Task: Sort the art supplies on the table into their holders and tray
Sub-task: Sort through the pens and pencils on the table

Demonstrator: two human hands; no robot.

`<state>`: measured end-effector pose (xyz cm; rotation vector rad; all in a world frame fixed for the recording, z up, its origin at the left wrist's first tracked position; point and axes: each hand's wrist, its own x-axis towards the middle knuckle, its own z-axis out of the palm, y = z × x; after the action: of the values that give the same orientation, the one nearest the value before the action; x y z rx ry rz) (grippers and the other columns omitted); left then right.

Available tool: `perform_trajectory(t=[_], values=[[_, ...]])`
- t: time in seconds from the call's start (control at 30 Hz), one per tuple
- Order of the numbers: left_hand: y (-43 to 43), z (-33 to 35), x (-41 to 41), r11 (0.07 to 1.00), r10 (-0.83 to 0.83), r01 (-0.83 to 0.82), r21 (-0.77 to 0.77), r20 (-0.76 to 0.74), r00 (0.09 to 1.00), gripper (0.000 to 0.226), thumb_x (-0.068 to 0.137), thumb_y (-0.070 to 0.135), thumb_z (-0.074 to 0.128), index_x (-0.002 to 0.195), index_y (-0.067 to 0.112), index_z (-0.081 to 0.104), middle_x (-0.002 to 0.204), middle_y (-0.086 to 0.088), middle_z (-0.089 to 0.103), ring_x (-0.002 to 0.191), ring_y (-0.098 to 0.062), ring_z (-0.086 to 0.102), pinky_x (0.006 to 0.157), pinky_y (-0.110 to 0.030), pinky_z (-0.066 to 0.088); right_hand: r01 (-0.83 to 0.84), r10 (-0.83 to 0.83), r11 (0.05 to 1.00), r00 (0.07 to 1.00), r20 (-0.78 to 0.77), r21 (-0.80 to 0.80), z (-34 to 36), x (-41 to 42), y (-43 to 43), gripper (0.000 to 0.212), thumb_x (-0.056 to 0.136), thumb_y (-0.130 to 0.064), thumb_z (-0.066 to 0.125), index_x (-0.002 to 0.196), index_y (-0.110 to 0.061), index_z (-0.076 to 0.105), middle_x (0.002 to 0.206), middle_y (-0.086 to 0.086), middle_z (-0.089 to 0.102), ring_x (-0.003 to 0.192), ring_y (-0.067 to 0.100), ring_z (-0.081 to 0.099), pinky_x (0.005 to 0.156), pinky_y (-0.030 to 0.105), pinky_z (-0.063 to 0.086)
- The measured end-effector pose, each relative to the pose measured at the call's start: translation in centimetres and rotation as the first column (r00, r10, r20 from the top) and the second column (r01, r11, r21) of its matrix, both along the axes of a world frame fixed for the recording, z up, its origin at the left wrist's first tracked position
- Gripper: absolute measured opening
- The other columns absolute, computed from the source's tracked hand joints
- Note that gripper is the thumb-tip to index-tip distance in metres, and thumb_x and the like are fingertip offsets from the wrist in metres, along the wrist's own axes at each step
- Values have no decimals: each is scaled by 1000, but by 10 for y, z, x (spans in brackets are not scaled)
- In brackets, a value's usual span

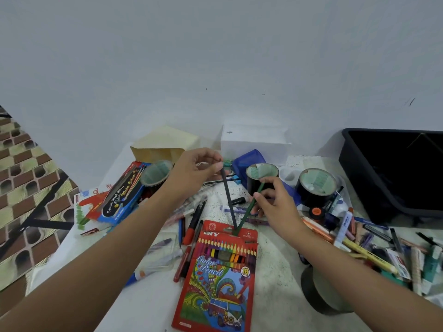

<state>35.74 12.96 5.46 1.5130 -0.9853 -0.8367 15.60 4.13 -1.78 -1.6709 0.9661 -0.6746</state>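
Note:
A red colour pencil box lies flat in the middle of the table. My left hand pinches the upper end of a dark grey pencil whose lower end meets the box's top edge. My right hand pinches a green pencil, its lower end also at the box's top. The two pencils form a V. Three tape-roll holders stand behind: one left, one centre, one right. A black tray sits at the far right.
Loose pens and markers lie left of the box, and a heap of pens and pencils lies right. A blue watercolour box, a blue pouch, a tan envelope and a white box sit behind. Another tape roll stands near right.

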Motion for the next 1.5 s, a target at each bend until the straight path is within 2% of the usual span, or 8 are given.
perform_trajectory(t=[0.27, 0.47, 0.73, 0.9, 1.03, 1.17, 1.3, 1.5], values=[[5, -13, 14, 996, 2, -10, 90, 89, 996, 8, 93, 0, 63, 98, 5, 67, 104, -17, 68, 87, -22, 76, 76, -28, 61, -58, 57, 990, 998, 18, 127, 1, 5, 5, 29, 101, -6, 54, 127, -15, 42, 87, 20, 70, 59, 21, 63, 57, 31, 55], [8, -17, 6, 981, -120, 106, 165, 79, 990, 9, 93, 1, 64, 102, -2, 65, 92, -12, 68, 83, -20, 76, 72, -23, 60, -134, 132, 978, 991, 24, 160, 3, 9, 13, 26, 102, -4, 53, 124, -14, 45, 72, 3, 69, 59, 18, 62, 53, 21, 49], [7, -49, -12, 915, -302, 157, 371, 374, 877, 16, 85, 16, 80, 98, 10, 74, 84, -2, 76, 71, -13, 74, 72, -28, 62, -165, 153, 986, 959, -236, -32, -12, 9, 25, 30, 92, -22, 72, 113, -22, 51, 74, 6, 72, 68, 23, 69, 68, 39, 57], [18, -64, -25, 881, -432, 152, 447, 633, 643, 19, 86, 30, 77, 101, 18, 77, 93, 3, 77, 76, -5, 67, 74, -11, 49, -310, 169, 917, 872, -459, -251, -26, 8, 34, 29, 85, -31, 79, 107, -12, 72, 93, -1, 64, 80, 14, 59, 65, 13, 42], [32, -60, -23, 816, -560, 194, 544, 664, 496, 21, 94, 38, 64, 96, 22, 77, 92, 6, 74, 80, -8, 63, 80, -24, 47, -496, 267, 814, 782, -563, -303, -25, -1, 39, 33, 96, -44, 62, 106, -16, 76, 101, 0, 57, 92, 13, 54, 80, 34, 48], [43, -61, -16, 740, -663, 276, 613, 596, 453, 32, 96, 50, 59, 83, 23, 72, 80, 0, 66, 77, -18, 62, 66, -34, 50, -602, 304, 721, 719, -625, -342, -19, -9, 45, 51, 96, -62, 45, 107, -22, 75, 105, -4, 55, 101, 13, 51, 88, 37, 47], [52, -60, -11, 725, -686, 330, 605, 589, 427, 26, 85, 47, 74, 107, 32, 74, 90, 12, 58, 84, -6, 54, 70, -24, 45, -693, 315, 589, 671, -671, -416, -18, -11, 57, 51, 91, -65, 50, 124, -30, 65, 118, -7, 52, 113, 13, 46, 97, 35, 40], [60, -77, -21, 826, -551, 209, 524, 667, 501, 39, 67, 50, 87, 96, 29, 71, 89, 15, 53, 80, -1, 49, 64, -20, 38, -651, 393, 650, 730, -559, -393, -29, -11, 63, 55, 87, -55, 67, 131, -26, 57, 115, -9, 59, 108, 8, 49, 93, 25, 44]])
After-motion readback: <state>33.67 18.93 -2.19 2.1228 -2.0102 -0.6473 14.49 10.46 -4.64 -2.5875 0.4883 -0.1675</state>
